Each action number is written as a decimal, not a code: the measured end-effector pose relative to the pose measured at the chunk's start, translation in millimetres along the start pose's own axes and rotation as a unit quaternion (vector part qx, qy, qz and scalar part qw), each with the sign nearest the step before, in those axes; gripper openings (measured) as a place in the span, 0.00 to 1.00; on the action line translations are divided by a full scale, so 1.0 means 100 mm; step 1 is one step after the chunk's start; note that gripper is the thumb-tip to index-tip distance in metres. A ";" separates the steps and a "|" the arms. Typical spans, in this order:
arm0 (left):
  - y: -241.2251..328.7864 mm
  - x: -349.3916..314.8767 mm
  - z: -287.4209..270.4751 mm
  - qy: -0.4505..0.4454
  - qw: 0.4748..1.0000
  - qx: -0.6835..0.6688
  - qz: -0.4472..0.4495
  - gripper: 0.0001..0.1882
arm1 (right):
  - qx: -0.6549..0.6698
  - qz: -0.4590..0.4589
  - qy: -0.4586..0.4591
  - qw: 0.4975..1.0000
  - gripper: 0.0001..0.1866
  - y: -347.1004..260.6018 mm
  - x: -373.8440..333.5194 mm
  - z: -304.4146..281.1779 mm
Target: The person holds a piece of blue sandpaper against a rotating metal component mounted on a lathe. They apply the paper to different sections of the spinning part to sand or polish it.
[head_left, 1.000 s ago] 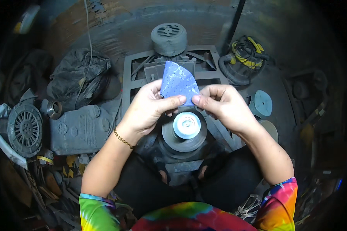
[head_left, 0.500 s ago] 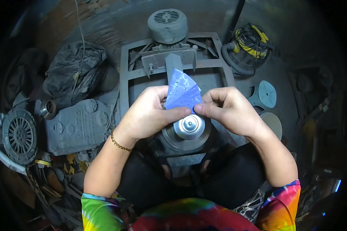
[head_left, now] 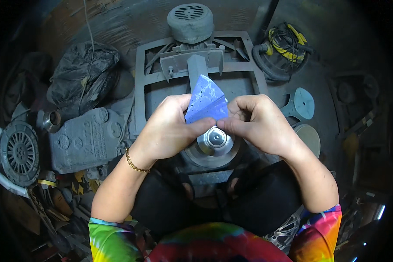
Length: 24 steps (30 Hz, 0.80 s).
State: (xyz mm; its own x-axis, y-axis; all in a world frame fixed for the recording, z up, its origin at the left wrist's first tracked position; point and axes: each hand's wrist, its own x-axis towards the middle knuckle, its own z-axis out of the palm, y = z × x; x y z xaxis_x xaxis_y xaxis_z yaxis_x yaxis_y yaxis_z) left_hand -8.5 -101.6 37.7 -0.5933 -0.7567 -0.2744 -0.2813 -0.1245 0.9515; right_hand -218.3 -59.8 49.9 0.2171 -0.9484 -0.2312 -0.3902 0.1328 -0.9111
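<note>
A worn blue sheet of sandpaper, dotted with small holes and folded into a fan-like wedge, is held up between my two hands. My left hand is closed on its left side, the thumb lying across the lower edge. On the other side my right hand pinches the lower right corner between thumb and bent fingers. The thumb tips nearly meet. Just below them sits a shiny round metal piece with a stepped centre, on a wider disc of the machine between my knees.
Beyond my hands stands a grey metal frame carrying a dusty motor. At left are a grey metal cover, a slotted round part and a black bag. A yellow-black vacuum and a light-blue stool stand at right.
The sandpaper's folded wedge looks narrower, its right flap turned more inward. My hands stay closed on it in almost the same place, and the view has shifted slightly.
</note>
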 end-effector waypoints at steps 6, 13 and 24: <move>-0.02 -0.03 0.04 0.009 0.999 -0.043 0.011 0.10 | 0.006 0.002 -0.007 1.000 0.09 0.02 0.02 0.01; -0.03 -0.05 0.02 0.018 0.999 0.021 0.016 0.10 | 0.065 0.024 -0.030 0.997 0.08 0.03 0.02 0.02; -0.10 -0.04 0.03 0.026 0.999 -0.005 0.023 0.11 | 0.091 0.015 -0.046 0.995 0.09 0.05 0.04 0.01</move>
State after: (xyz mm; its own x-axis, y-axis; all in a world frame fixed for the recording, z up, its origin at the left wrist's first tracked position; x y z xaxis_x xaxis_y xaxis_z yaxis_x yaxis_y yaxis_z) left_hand -6.2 -95.4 29.0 -0.5651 -0.7941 -0.2237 -0.2475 -0.0955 0.9642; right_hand -218.5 -63.1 43.8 0.2914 -0.9144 -0.2809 -0.2314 0.2175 -0.9482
